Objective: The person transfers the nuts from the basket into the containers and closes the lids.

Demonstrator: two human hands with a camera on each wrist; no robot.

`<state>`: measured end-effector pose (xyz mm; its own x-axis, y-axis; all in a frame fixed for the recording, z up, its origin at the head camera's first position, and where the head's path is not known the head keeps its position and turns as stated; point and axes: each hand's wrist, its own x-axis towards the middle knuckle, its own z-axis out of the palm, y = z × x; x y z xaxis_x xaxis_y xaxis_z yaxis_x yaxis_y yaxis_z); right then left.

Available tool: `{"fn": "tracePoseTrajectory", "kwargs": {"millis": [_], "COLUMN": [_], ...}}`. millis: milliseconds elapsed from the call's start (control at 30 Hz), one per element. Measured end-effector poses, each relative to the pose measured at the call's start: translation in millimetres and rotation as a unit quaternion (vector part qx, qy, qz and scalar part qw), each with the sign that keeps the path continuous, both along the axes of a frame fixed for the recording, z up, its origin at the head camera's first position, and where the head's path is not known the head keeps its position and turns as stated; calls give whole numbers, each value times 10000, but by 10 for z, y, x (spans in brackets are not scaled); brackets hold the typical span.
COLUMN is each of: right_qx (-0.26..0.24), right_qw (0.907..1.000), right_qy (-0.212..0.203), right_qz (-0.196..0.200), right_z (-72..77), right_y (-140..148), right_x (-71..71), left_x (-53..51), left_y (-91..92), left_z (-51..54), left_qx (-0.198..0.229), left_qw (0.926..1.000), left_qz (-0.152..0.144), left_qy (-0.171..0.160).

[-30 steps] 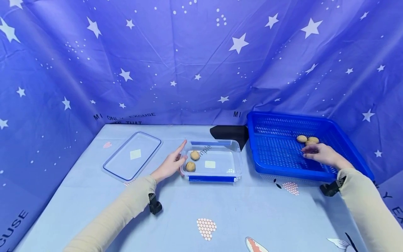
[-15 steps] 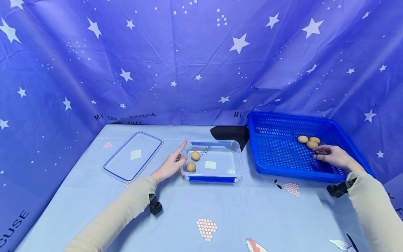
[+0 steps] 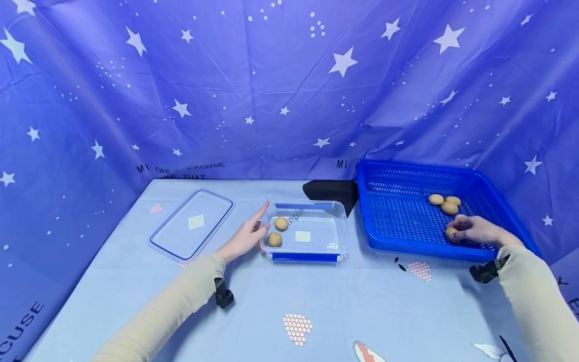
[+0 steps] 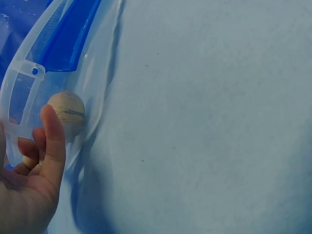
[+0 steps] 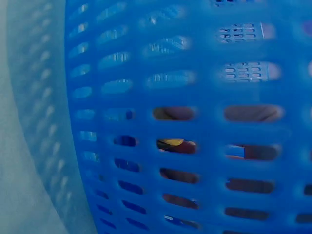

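Observation:
In the head view my left hand [image 3: 244, 237] holds the left end of a clear plastic food container [image 3: 323, 229] with blue side clips. Its thumb lies at the rim, and the left wrist view shows curled fingers by the wall. Two walnuts [image 3: 281, 223] lie inside at that end; one walnut [image 4: 68, 111] shows behind a finger. On the right, my right hand [image 3: 480, 231] is inside a blue basket [image 3: 398, 221], pinching a walnut [image 3: 451, 234] low over its floor. Another walnut [image 3: 460, 216] is partly hidden behind this hand.
Several walnuts [image 3: 449, 207] are clustered farther back in the basket. A clear lid [image 3: 176, 234] with a blue seal lies left of the container. In the right wrist view the slotted basket wall [image 5: 204, 92] hides most of the hand. A starred curtain [image 3: 253, 60] hangs behind.
My right hand has moved right and slightly toward me in the basket, uncovering the walnut cluster, and now pinches a walnut. The left hand stays on the container.

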<state>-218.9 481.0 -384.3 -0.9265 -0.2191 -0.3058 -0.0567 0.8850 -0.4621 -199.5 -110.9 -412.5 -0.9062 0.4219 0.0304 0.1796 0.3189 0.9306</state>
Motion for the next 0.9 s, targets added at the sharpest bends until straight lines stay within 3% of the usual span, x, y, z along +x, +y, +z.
{"fn": "tracePoseTrajectory", "kwargs": {"millis": [133, 267, 567, 800, 900], "right_qx": [-293, -728, -1211, -1180, -1180], "right_qw": [9988, 9959, 9924, 9925, 9925], "right_qy": [-397, -516, -70, 301, 325], "right_qz": [-19, -149, -200, -94, -77], "right_z": [-4, -9, -28, 10, 49], "right_y": [-31, -36, -37, -116, -199], "right_x": [4, 6, -1, 22, 36], "left_x": [0, 7, 0, -159, -176], "left_y": [2, 3, 5, -15, -24], "left_z": [4, 17, 10, -299, -343], "left_qx": [-12, -20, 0, -7, 15], "left_qw": [10000, 10000, 10000, 9999, 9999], "left_qz": [19, 39, 1, 94, 138], "left_qy": [-27, -48, -42, 51, -19]}}
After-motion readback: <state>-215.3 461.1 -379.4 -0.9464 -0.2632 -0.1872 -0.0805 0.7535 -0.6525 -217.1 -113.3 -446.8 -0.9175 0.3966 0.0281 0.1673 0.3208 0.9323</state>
